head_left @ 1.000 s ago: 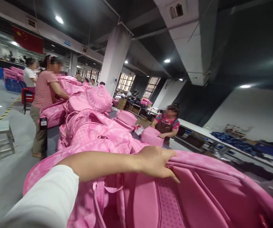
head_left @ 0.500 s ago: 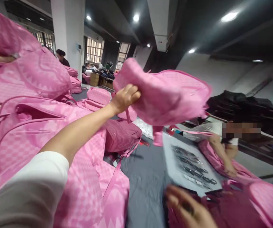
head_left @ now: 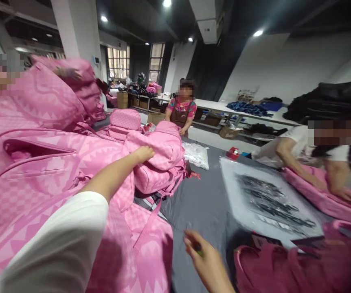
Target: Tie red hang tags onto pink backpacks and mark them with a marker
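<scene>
Left fingers (head_left: 149,151) grip one pink backpack (head_left: 167,152).

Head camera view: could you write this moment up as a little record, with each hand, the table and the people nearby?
Left hand: gripping a pink backpack that lies on another pink bag
Right hand: above the grey table, with something small and greenish, too blurred to name
Also on table: white bundle; pale sheet with dark cord-like pieces
Co-workers: one in a brown apron, far side; another at right, touching a pink bag
</scene>
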The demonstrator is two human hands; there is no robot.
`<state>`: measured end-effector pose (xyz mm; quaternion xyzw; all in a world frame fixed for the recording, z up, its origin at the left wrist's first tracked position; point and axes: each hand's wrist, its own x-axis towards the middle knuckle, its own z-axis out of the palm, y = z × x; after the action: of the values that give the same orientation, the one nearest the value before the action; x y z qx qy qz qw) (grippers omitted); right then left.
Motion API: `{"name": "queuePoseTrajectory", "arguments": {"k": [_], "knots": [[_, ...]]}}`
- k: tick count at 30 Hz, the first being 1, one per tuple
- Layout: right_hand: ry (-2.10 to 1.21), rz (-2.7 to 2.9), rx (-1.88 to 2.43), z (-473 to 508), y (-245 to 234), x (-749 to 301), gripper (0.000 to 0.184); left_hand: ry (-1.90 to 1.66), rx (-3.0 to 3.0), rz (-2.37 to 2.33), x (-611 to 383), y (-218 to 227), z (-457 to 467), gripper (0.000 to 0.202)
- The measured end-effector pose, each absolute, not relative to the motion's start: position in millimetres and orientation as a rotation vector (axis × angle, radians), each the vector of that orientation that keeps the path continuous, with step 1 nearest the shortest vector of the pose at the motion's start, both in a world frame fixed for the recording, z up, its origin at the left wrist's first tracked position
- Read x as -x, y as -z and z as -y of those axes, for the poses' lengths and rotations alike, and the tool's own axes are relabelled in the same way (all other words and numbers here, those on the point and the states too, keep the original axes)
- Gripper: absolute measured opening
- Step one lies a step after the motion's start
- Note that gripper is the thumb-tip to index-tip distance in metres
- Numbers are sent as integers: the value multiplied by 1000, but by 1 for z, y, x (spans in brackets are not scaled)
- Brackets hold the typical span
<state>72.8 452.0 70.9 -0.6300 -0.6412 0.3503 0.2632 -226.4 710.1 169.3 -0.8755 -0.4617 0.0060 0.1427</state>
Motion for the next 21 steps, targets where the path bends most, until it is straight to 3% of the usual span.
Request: {"name": "queuePoseTrajectory", "arguments": {"k": [2, 4, 8, 17, 21], "knots": [[-772, 2033, 1614, -507, -79, -13, 45, -52, 2518, 1296, 222, -169, -709, 25], [-681, 2260, 1552, -555, -83, 45, 55, -78, 2495, 1270, 217, -168, -710, 28], [-774, 2347, 1493, -624, -75, 112, 65, -108, 2472, 1232, 206, -164, -717, 31], [-655, 2282, 1813, -663, -56, 108, 60, -85, 2498, 1319, 182, -150, -727, 36], [-758, 2326, 1798, -654, -56, 108, 74, -109, 2449, 1491, 173, -154, -716, 36]]}}
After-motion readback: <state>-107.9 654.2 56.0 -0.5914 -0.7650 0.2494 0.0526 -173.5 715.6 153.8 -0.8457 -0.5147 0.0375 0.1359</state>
